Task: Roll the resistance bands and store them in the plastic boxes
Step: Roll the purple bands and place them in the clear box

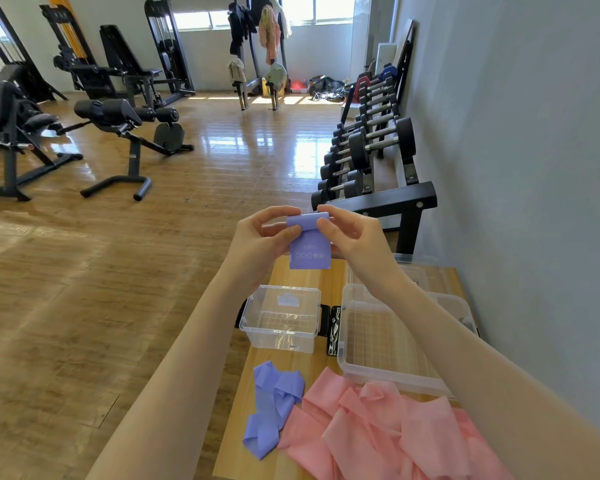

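Here, at frame centre, the purple band hangs with its top edge curled, pinched at both ends by the left hand and right hand, raised above the small clear box so the loose end hangs free for rolling; more bands wait at lower right.

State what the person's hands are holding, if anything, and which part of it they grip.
Both the left hand and right hand pinch the purple resistance band at its rolled top end; its printed tail hangs free.

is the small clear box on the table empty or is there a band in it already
Empty. Through the small clear box only its ribbed floor shows, lid off; no band inside.
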